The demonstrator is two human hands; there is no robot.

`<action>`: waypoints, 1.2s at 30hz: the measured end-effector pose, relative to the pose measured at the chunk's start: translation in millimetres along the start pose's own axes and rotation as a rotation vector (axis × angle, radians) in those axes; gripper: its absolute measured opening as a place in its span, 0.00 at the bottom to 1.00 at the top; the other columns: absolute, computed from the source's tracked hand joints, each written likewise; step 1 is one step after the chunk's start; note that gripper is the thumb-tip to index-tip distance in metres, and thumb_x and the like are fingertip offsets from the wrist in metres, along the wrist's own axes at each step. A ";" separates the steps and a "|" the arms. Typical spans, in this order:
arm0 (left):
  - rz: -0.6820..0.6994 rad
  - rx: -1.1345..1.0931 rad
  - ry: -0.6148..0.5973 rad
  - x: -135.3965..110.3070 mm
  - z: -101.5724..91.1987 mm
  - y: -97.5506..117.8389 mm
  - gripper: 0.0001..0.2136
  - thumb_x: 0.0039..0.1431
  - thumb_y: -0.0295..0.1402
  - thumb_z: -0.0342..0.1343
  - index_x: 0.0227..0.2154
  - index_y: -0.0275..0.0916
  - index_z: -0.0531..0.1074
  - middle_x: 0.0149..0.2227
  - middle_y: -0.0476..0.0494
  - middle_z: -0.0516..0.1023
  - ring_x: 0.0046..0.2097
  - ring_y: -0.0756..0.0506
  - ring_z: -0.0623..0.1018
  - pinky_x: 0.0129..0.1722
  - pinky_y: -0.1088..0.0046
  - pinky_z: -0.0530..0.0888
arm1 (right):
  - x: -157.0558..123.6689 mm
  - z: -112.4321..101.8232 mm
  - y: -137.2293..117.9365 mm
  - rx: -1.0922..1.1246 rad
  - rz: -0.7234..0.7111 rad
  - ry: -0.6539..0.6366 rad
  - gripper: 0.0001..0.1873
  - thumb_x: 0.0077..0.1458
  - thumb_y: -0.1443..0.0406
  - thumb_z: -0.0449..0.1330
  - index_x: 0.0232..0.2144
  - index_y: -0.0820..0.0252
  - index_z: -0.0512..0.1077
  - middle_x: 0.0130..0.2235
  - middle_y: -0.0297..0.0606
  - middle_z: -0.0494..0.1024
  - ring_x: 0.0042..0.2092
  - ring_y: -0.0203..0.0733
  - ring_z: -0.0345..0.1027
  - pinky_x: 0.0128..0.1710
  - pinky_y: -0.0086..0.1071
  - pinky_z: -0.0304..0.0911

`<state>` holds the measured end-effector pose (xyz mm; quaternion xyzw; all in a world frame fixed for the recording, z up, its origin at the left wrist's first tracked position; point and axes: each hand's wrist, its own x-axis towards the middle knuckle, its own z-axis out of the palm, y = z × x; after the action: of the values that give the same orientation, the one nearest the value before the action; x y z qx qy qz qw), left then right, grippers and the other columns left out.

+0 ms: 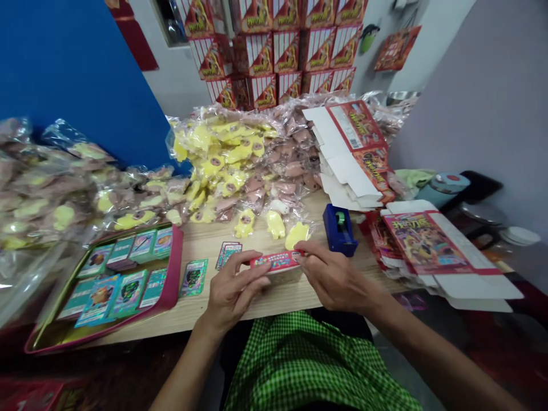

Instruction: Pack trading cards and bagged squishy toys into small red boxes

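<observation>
A small red and white printed box (276, 264) lies at the front edge of the wooden table (265, 302). My left hand (233, 291) grips its left end with fingers curled round it. My right hand (331, 277) holds its right end, fingertips pressed on the top. Just beyond the box lie yellow toy figures in clear bags (276, 224) and two loose green cards (228, 253). Another green card (194, 278) lies left of my left hand.
A pink tray (173, 285) of green card stacks sits at the left. A blue tape dispenser (339, 228) stands right of the box. Flat red carton blanks (428, 242) pile at the right. Heaps of bagged yellow and pink toys (240, 157) fill the back, assembled red boxes (278, 48) stacked behind.
</observation>
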<state>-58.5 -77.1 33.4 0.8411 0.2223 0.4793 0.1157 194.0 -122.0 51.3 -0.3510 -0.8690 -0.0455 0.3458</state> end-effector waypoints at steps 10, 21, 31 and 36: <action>0.031 0.125 0.042 3.3 12.2 16.8 0.12 0.62 0.20 0.61 0.46 0.39 0.77 0.47 0.40 0.82 0.46 0.45 0.83 0.46 0.67 0.81 | -12.6 1.6 5.0 0.109 0.239 0.233 0.11 0.63 0.75 0.50 0.44 0.59 0.68 0.45 0.47 0.77 0.54 0.47 0.72 0.49 0.41 0.73; 0.061 0.150 -0.090 13.0 31.6 25.9 0.19 0.64 0.20 0.57 0.56 0.38 0.74 0.47 0.38 0.75 0.45 0.45 0.78 0.43 0.68 0.79 | -66.4 -1.0 75.5 0.233 1.388 0.282 0.03 0.55 0.68 0.58 0.29 0.59 0.71 0.25 0.34 0.76 0.24 0.40 0.73 0.22 0.28 0.66; 0.117 0.173 -0.043 13.2 33.5 26.1 0.14 0.64 0.22 0.60 0.51 0.38 0.75 0.48 0.37 0.80 0.47 0.42 0.80 0.46 0.63 0.80 | -81.8 13.3 53.8 0.208 1.323 0.436 0.12 0.53 0.61 0.60 0.21 0.55 0.63 0.28 0.35 0.73 0.32 0.42 0.73 0.30 0.33 0.72; 0.107 0.165 -0.005 16.5 35.8 29.5 0.10 0.64 0.23 0.59 0.47 0.35 0.76 0.46 0.36 0.81 0.45 0.43 0.81 0.45 0.64 0.81 | -82.2 8.7 31.6 0.119 1.237 0.514 0.12 0.52 0.60 0.60 0.20 0.54 0.63 0.33 0.41 0.74 0.41 0.49 0.72 0.36 0.37 0.72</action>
<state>-12.8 -94.3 39.5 0.8598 0.2154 0.4626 0.0208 251.6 -143.0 -12.5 -0.7426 -0.3990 0.1267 0.5229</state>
